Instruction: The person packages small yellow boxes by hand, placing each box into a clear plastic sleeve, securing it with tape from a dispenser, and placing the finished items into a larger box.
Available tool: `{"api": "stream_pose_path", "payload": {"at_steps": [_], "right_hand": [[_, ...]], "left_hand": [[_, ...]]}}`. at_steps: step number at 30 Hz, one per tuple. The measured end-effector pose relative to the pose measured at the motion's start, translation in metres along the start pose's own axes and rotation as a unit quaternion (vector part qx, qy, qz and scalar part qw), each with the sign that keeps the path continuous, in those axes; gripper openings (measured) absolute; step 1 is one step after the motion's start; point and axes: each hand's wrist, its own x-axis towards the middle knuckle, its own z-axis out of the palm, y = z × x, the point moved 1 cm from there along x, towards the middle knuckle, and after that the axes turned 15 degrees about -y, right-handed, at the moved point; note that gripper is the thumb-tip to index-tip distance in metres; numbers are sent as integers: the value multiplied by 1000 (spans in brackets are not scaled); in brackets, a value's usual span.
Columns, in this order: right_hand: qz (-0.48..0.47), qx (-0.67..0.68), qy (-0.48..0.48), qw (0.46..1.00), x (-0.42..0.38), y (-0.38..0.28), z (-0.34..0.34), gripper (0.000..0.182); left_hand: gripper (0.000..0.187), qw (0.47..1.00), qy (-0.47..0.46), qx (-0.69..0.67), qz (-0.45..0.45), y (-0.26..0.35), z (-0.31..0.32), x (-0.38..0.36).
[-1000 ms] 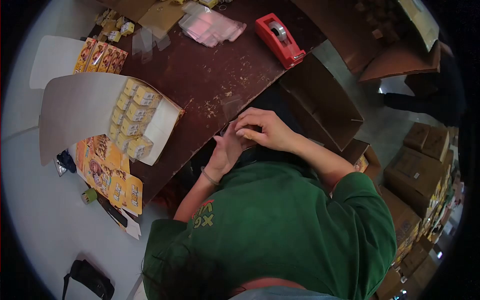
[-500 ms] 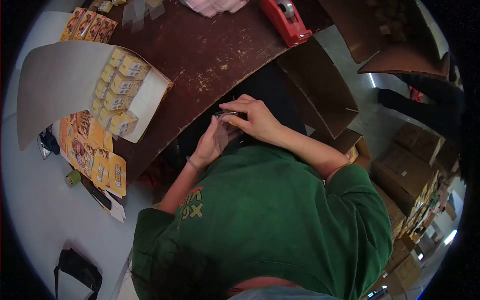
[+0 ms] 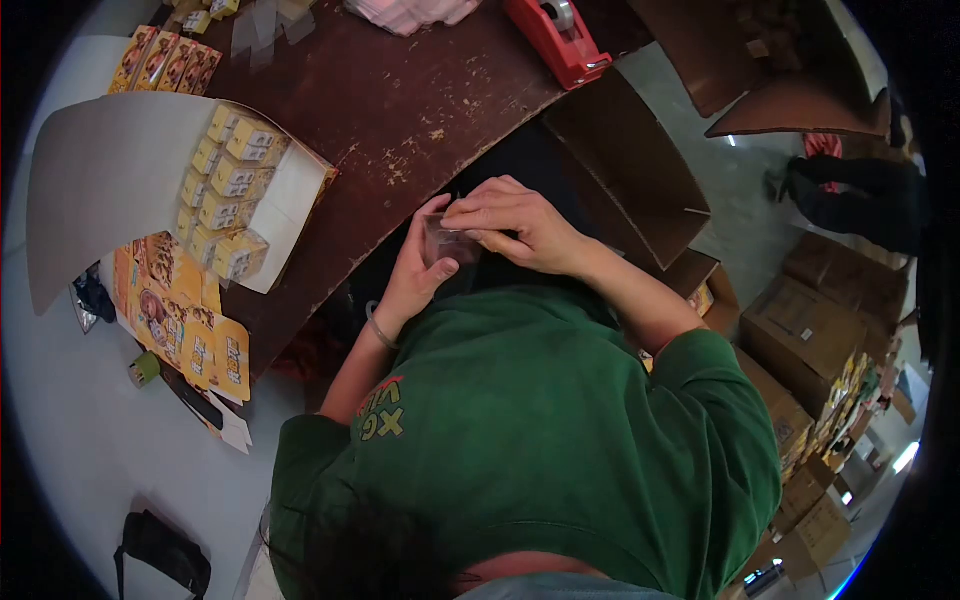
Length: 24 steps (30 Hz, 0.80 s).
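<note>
In front of my body, close to the table's edge, my left hand [image 3: 412,268] holds a small clear plastic box [image 3: 440,246], its thumb on the near side and its fingers around the far side. My right hand [image 3: 522,228] is closed at the box's upper edge, with fingertips and thumb touching it. I cannot make out anything inside the box. To the left on the table, an open carton [image 3: 296,205] with a raised white flap holds rows of small clear boxes with yellow-and-white contents [image 3: 232,178].
A red tape dispenser [image 3: 560,45] stands on the dark brown table [image 3: 385,110]. Flattened yellow printed cartons [image 3: 180,310] lie left. An open cardboard box [image 3: 640,160] is right of my hands, with stacked boxes [image 3: 800,310] beyond. Another person's dark-clothed legs [image 3: 855,195] are at far right.
My left hand has turned and opened around the clear box, which now shows more plainly. My right fingers have shifted onto its upper edge. The other person's legs have moved.
</note>
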Motion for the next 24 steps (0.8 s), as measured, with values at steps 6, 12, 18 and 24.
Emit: {"api": "stream_pose_path", "payload": {"at_steps": [6, 12, 18, 24], "right_hand": [[-28, -21, 14, 999, 0, 4, -5, 26], [-16, -45, 75, 996, 2, -4, 3, 28], [61, 111, 106, 986, 8, -3, -3, 23], [51, 99, 77, 991, 12, 12, -9, 21]], "left_hand": [[94, 1000, 13, 15, 8, 5, 0, -3], [89, 996, 39, 71, 34, 9, 8, 2], [86, 999, 16, 31, -12, 20, 6, 8], [84, 999, 19, 45, 0, 18, -2, 12]]}}
